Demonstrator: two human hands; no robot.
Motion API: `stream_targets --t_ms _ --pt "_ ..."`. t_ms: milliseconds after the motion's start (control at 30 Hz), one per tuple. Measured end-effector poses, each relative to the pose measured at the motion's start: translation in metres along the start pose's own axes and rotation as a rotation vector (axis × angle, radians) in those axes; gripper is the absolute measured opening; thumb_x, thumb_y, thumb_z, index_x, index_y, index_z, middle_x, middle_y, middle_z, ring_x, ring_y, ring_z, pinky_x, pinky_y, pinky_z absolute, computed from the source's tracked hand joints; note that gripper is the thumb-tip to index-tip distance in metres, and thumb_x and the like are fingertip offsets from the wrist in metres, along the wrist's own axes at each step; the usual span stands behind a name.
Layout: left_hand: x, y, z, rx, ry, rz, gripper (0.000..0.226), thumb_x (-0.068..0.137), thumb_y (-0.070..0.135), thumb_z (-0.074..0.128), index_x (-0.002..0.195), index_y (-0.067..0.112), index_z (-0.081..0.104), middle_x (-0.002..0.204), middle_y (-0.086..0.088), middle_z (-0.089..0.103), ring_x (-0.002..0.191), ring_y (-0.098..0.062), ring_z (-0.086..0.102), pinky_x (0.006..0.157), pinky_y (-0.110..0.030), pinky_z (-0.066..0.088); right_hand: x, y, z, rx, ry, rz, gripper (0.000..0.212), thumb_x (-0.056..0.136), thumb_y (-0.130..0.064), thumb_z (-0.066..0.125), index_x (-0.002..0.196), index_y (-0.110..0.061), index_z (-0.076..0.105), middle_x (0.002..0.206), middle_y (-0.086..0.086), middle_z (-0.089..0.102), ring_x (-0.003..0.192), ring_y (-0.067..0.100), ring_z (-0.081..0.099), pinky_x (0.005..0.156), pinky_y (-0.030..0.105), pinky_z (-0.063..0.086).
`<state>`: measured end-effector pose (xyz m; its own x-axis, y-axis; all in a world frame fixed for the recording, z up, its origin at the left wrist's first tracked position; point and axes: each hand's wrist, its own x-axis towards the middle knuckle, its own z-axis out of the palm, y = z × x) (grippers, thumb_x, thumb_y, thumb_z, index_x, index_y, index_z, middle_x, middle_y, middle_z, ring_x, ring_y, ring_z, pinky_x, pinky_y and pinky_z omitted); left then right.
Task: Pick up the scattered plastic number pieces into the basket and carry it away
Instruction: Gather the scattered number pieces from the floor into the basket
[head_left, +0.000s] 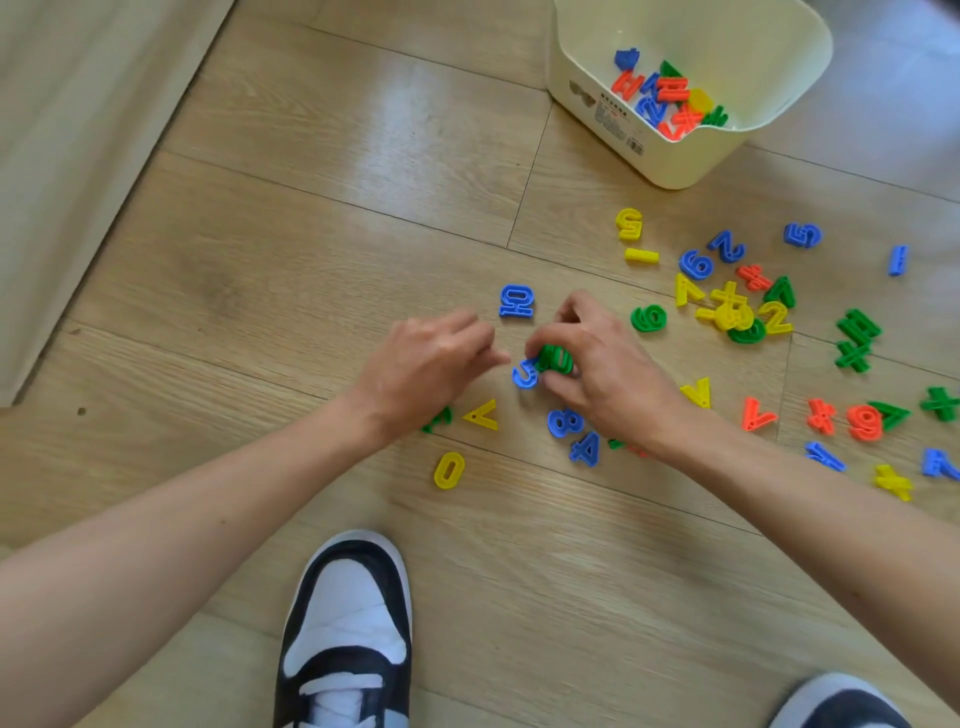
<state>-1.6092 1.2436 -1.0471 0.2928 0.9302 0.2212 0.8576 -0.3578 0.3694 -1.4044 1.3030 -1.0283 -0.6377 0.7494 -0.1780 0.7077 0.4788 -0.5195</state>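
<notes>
**Nearly a handful, and the basket lies beyond the right-hand grip**

The right hand (597, 364) has its fingers and thumb curled round a small clutch of green pieces (555, 358), pinched tight at the fingertips. A blue 3 (524, 375) lies flat on the floor right at those fingertips, on the thumb side of the grip, partly tucked under the green. I can't tell whether it is touching them. The left hand (431, 364) faces the grip from the other side. Its fingers are loosely bent with nothing showing in them, and their tips are just beside the blue 3. That piece sits between the two hands, so either one could take it, though the right looks nearer.

Beyond the grip, on the far side of the knuckles, lies a blue 10 (516, 301). Back toward the wrist are a blue 8 (563, 422) and a blue 4 (586, 449).

The basket (696, 161) stands well apart, ahead of the grip and off toward its little-finger side, with a few pieces in the bottom. I reckon the drop belongs to the right arm, which is the closer one and would reach out over the thick scatter lying on that side. Most of the pieces are not yet gathered.
</notes>
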Motion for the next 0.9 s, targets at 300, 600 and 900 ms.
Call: stream_targets --t_ms 300,600,900 --pt "-0.019 -0.033 -0.014 0.176 -0.223 -0.336 0.064 0.076 0.071 0.044 0.104 0.014 0.051 0.097 -0.005 0.064 0.081 -0.035 0.066 0.066 -0.047 0.053 0.057 -0.001 -0.013 -0.082 -0.02 -0.021 0.023 0.081 -0.011 0.071 0.103 -0.016 0.07 0.113 0.008 0.052 0.11 0.025 0.05 0.082 0.025 0.034" --pt "-0.025 -0.024 -0.006 0.186 -0.165 -0.197 0.024 0.097 0.033 0.05 0.095 0.01 0.057 0.088 -0.009 0.066 0.071 -0.038 0.066 0.052 -0.044 0.051 0.064 -0.007 -0.004 -0.191 -0.009 -0.133 0.021 0.09 -0.023 0.065 0.11 -0.018 0.064 0.108 0.008 0.058 0.107 0.027 0.048 0.085 0.043 0.048" --pt "0.019 -0.018 -0.015 -0.327 0.096 -0.486 0.016 0.093 0.03 0.062 0.085 0.015 0.064 0.059 0.003 0.057 0.054 -0.007 0.052 0.053 -0.018 0.041 0.058 -0.007 -0.032 0.13 0.231 0.051 0.017 0.077 -0.021 0.07 0.094 -0.018 0.07 0.087 0.002 0.066 0.087 0.019 0.057 0.078 0.034 0.044"
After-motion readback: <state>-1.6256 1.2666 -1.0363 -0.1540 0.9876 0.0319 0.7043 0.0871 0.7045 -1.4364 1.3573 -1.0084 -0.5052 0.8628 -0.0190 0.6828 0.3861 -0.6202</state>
